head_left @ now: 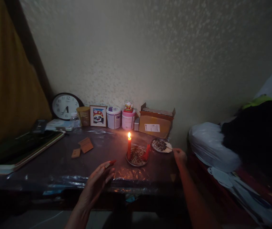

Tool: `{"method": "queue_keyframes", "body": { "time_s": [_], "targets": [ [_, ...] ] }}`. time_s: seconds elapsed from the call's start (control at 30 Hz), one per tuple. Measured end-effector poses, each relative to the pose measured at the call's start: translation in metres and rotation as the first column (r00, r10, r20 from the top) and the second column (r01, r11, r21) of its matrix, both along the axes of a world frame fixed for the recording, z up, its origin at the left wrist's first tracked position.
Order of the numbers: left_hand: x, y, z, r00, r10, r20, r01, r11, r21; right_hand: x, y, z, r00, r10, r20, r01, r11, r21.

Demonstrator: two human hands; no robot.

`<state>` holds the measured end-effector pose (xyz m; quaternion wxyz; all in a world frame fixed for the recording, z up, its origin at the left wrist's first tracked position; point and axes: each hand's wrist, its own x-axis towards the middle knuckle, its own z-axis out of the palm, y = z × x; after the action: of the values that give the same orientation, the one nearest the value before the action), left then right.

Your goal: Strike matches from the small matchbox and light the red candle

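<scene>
My left hand (99, 176) hovers over the table's front edge, with a small red, pale-edged piece (110, 164) held at its fingers; its kind is unclear. My right hand (180, 156) is closed in a pinch at the pale ends of thin matchsticks (167, 147). These sticks lie on a round metal plate (153, 146) among many dark heads. Between my hands stands a second metal dish (137, 165) with dark bits in it. A lit red candle (129, 149) rises upright at its left side. An unlit red candle piece (146, 153) leans at its right.
Small brown cardboard pieces (86, 145) lie left on the plastic-covered table (102, 140). Along the wall stand a clock (65, 106), a panda picture (98, 116), tubs (114, 118) and a cardboard box (156, 122). A large board (23, 149) lies left; bags and cloth (212, 143) are piled right.
</scene>
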<state>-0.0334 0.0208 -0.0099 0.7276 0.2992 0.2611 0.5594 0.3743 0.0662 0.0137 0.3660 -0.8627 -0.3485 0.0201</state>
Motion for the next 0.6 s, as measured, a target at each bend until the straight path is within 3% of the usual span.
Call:
{"method": "queue_keyframes", "body": {
  "time_s": [0.33,0.6],
  "targets": [
    [0.0,0.001,0.0,1.0,0.006,-0.003,-0.006,1.0,-0.01,-0.004,0.006,-0.002,0.999,0.02,-0.048,-0.017,0.998,0.055],
    [0.0,0.001,-0.003,1.0,-0.013,-0.008,0.013,1.0,0.0,-0.012,-0.021,0.019,0.997,0.068,-0.036,-0.054,0.955,0.292]
  ]
}}
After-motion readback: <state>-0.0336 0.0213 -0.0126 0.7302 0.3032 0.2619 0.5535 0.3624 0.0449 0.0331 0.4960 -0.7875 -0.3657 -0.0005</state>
